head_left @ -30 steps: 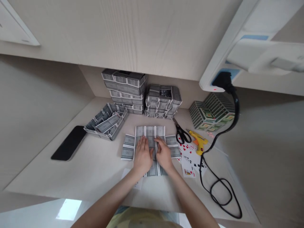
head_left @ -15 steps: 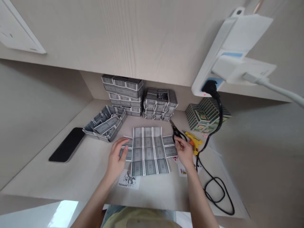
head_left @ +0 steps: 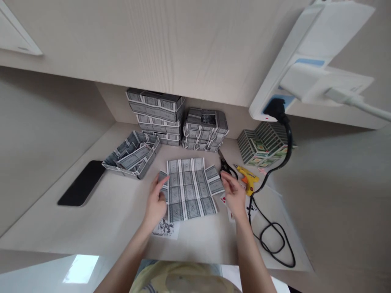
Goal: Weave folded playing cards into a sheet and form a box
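Note:
A sheet of joined grey patterned cards [head_left: 189, 189], with a narrower flap on each side, lies on the desk. My left hand [head_left: 157, 200] is at the left flap, which is bent upward; its fingers close round the flap's edge. At the right flap [head_left: 214, 179], my right hand [head_left: 233, 194] has thumb and fingers together on the outer edge, and that flap tilts up slightly. Under my left hand, a joker card [head_left: 168, 229] lies partly hidden. Other playing cards [head_left: 251, 209] lie beside my right hand.
Behind are card box stacks [head_left: 157, 116] [head_left: 204, 130] and an open card tray [head_left: 132, 156]. A phone [head_left: 82, 183] lies left. At right are scissors [head_left: 228, 167], a yellow glue gun [head_left: 249, 179], a black cable [head_left: 276, 244], green-striped card boxes [head_left: 262, 144] and a power strip [head_left: 290, 61].
My left hand has moved in from open onto the left flap, which now bends up. The right flap has tilted with my right hand at its edge. The view has shifted slightly.

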`<control>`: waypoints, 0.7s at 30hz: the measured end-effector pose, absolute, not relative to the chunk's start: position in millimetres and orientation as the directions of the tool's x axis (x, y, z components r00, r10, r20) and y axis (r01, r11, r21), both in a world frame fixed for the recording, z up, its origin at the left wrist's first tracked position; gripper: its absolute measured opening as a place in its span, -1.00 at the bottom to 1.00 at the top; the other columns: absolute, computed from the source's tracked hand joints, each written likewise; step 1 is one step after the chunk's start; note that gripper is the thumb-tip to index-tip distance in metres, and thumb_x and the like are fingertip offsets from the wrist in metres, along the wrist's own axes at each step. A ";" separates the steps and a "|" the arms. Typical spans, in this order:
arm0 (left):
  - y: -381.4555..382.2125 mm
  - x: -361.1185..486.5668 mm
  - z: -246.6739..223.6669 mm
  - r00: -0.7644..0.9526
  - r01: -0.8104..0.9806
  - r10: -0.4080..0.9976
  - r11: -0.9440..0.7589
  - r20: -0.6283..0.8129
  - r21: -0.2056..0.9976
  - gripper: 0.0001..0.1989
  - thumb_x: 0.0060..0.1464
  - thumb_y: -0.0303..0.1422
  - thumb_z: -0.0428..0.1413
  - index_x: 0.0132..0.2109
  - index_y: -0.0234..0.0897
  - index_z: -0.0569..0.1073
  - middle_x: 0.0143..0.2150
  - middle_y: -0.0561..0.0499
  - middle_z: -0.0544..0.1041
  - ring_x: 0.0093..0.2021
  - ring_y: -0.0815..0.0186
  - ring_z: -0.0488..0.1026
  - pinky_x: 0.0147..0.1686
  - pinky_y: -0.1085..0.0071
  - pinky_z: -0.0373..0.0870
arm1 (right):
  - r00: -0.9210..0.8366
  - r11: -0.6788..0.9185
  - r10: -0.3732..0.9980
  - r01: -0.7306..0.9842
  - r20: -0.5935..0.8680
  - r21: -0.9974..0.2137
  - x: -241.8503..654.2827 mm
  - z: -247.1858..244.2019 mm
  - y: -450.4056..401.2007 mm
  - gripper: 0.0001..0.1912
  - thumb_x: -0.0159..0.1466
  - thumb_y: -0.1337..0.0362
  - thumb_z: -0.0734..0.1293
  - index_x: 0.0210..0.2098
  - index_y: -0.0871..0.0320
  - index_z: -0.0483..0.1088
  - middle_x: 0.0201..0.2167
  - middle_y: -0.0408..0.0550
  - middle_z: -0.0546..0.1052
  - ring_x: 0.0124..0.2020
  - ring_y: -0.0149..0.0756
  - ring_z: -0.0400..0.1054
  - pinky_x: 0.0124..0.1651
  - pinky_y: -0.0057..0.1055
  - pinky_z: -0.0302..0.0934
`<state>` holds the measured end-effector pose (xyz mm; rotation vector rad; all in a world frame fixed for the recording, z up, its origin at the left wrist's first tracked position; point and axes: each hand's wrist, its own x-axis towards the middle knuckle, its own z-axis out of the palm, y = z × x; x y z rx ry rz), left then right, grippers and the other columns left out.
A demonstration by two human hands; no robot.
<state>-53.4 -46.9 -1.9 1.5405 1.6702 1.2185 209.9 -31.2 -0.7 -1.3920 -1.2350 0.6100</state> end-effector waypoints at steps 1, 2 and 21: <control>-47.5 -52.8 -0.8 -0.210 0.483 0.962 -0.056 0.177 0.874 -0.46 -0.10 -0.64 -0.16 0.01 -0.15 0.36 0.21 0.05 0.17 0.22 0.22 0.07 0.20 0.15 0.02 | 0.361 0.158 0.888 0.346 0.287 -0.925 217.8 1.3 -31.3 -0.67 0.14 0.18 0.22 -0.17 0.20 0.40 -0.10 0.10 0.45 -0.05 -0.18 0.32 0.02 -0.17 0.19; -48.0 -52.4 -1.0 -0.246 0.489 0.954 -0.031 0.172 0.872 -0.46 -0.12 -0.65 -0.17 -0.01 -0.17 0.38 0.21 0.04 0.16 0.22 0.21 0.08 0.20 0.14 0.02 | 0.421 0.120 0.863 0.364 0.279 -0.923 227.1 2.5 -32.3 -0.66 0.13 0.17 0.23 -0.16 0.21 0.39 -0.13 0.11 0.46 -0.11 -0.18 0.36 -0.04 -0.17 0.23; -111.4 -68.8 42.6 0.155 0.337 0.877 0.387 -0.456 0.858 -0.53 0.02 -0.10 -0.05 0.01 -0.27 0.40 -0.28 -0.03 0.56 -0.31 0.24 0.50 -0.25 0.36 0.43 | 0.153 -0.034 0.949 0.919 0.276 -0.392 263.9 -22.0 -32.1 -0.61 -0.01 0.22 0.34 -0.18 0.19 0.40 -0.23 0.11 0.46 -0.13 -0.05 0.28 -0.06 -0.13 0.13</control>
